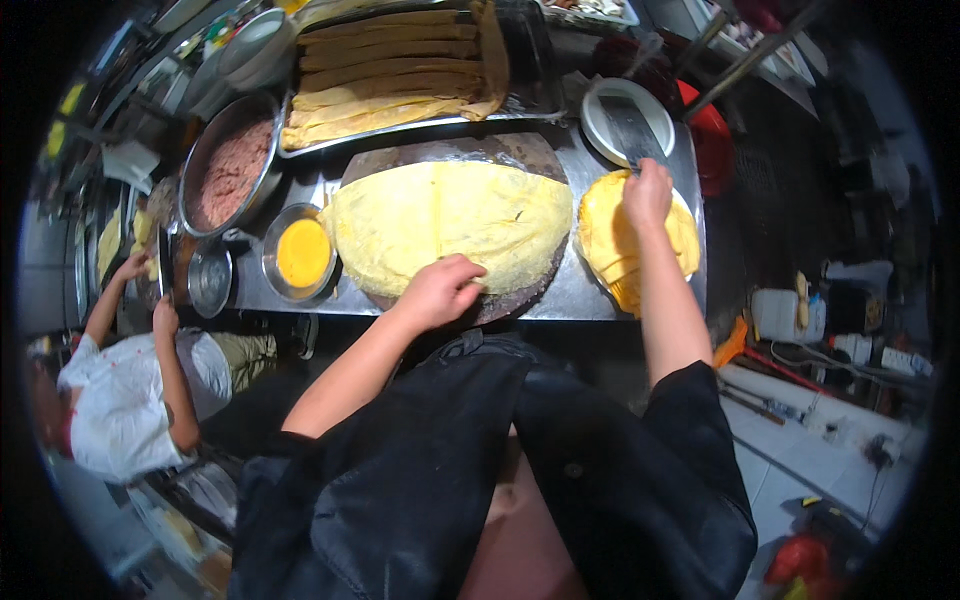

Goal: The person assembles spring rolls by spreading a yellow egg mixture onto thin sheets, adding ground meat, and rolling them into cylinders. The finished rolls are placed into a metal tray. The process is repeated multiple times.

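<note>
A wide, thin yellow sheet of food (450, 217), perhaps egg skin, covers much of a round chopping block (525, 150). My left hand (444, 291) rests at the sheet's near edge with its fingers curled; whether it pinches the sheet is hard to tell. In my right hand (649, 191) is the handle of a cleaver (634, 131), its broad blade over a white bowl (592, 124). Below that hand lies a stack of folded yellow sheets (606, 225) on a plate. Left of the block stands a metal bowl of orange-yellow liquid (303, 253), like beaten egg.
Long filled rolls (390, 64) lie in a metal tray (420, 124) behind the block. At left are a large bowl of minced meat (234, 169) and a small metal bowl (210, 279). A co-worker (150, 397) at far left holds a knife. A red tub (709, 142) stands at right.
</note>
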`<state>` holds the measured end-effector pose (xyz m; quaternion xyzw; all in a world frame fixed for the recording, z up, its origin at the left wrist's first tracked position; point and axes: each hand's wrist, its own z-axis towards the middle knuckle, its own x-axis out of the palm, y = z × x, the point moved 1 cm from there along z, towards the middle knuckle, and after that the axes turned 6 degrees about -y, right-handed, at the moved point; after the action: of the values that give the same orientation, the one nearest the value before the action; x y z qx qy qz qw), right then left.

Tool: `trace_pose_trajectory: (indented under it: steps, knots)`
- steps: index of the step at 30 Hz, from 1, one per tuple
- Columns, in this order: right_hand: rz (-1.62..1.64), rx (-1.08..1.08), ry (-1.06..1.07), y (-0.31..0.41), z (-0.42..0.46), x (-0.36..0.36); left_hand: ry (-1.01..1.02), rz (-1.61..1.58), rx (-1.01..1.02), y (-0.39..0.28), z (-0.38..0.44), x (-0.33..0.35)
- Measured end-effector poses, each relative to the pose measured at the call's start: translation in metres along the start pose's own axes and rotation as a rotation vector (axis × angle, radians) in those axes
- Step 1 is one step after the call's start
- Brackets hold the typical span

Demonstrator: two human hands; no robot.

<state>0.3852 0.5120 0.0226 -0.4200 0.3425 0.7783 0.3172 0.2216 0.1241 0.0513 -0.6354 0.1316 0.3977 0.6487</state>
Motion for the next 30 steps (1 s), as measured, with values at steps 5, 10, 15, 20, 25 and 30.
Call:
trace_pose_trajectory:
  steps: [5, 10, 15, 20, 25, 30]
  knots:
    - [-0.125, -0.111, 0.392, -0.07, 0.035, 0.06, -0.353, -0.19, -0.568, 0.017, -0.087, -0.052]
    - [-0.224, -0.131, 0.576, -0.041, 0.056, 0.021, -0.656, -0.106, -0.895, 0.047, -0.21, -0.055]
    - [0.146, -0.023, 0.605, -0.04, 0.099, -0.035, -0.634, 0.033, -1.032, 0.081, -0.365, 0.01]
    - [0.965, 0.58, 0.713, -0.09, 0.089, -0.047, -0.018, -0.043, -1.416, 0.139, -0.552, 0.066]
    - [1.468, 1.039, 0.701, -0.131, 0.049, 0.003, -0.222, -0.263, -1.419, 0.128, -0.504, 0.073]
    - [1.601, 1.138, 0.622, -0.117, 0.015, 0.072, -0.384, 0.042, -1.243, 0.112, -0.409, 0.013]
